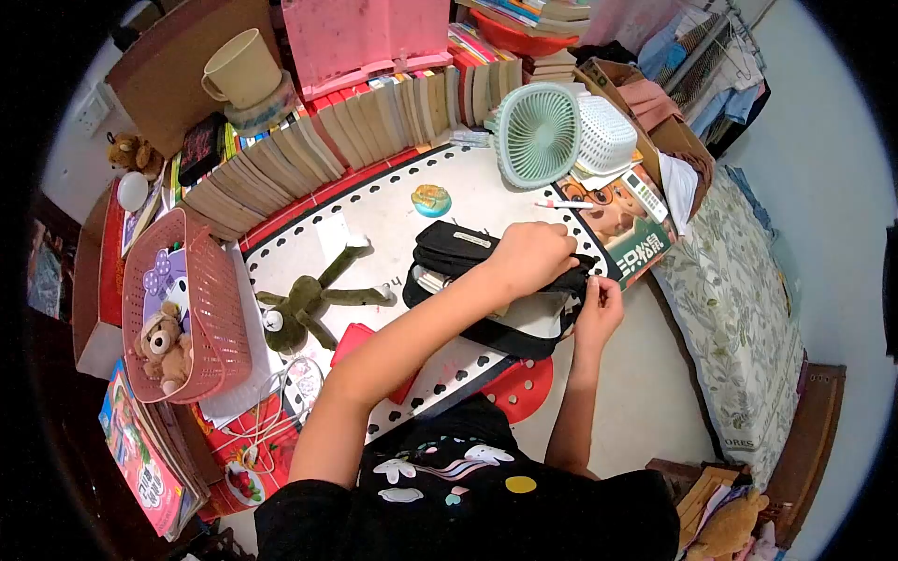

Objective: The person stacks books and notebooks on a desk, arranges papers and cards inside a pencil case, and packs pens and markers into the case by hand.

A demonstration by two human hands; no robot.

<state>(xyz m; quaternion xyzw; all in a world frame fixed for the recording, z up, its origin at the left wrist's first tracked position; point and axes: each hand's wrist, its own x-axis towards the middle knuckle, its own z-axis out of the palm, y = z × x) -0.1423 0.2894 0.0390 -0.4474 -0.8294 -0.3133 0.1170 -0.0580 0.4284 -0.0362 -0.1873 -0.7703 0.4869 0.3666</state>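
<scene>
A black zip bag (456, 245) lies on the white table with its top open, and pale items show inside it. My left hand (533, 254) reaches across from the left, its fingers curled over the bag's right part; the fingertips are partly hidden. At the bag's right corner, my right hand (596, 313) pinches the edge near the zip; the zip pull itself is too small to make out. Left of the bag lies a dark green long-limbed plush toy (304, 304). A red flat item (354, 344) is partly covered by my left forearm.
A pink basket (238, 323) with a teddy bear (163, 346) stands at the left. Books (346, 126) line the back edge. A green basket (540, 136), a white basket (603, 134), a pen (564, 204) and a remote control (645, 194) are at the right.
</scene>
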